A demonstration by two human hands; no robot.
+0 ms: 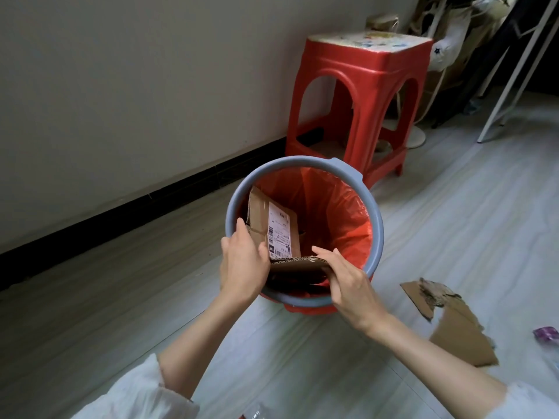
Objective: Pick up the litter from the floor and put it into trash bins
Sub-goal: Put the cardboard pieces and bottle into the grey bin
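A round grey-blue trash bin [374,213] with an orange liner stands on the floor in the middle of the view. A flattened cardboard box [272,228] with a white shipping label slants down inside it. My left hand [243,261] grips the box's near left edge at the rim. My right hand [348,282] pinches its near right edge over the rim. Torn cardboard pieces [453,325] lie on the floor to the right of the bin. A purple wrapper [547,333] lies at the right edge.
A red plastic stool [363,98] stands just behind the bin against the wall. White metal legs [511,74] and cluttered items fill the far right corner. Pale plank flooring [121,282] runs left of the bin. Something clear lies at the bottom edge [257,414].
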